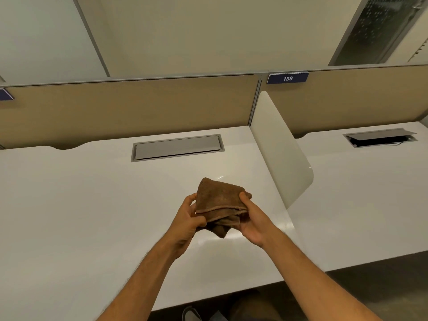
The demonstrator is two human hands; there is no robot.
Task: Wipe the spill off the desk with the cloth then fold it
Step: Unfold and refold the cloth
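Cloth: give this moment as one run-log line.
phase: folding | cloth: brown, partly folded, held above desk | left hand: grips cloth | right hand: grips cloth | spill: none visible

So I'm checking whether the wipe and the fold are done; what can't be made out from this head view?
- The cloth's underside and inner layers: hidden by its own folds and by the left hand and right hand.
- Any spill left on the desk: glare on the white top; the hands and forearms cover part.
- The open cable box on the next desk: interior too dark.
- The left blue label: cut off by the edge.
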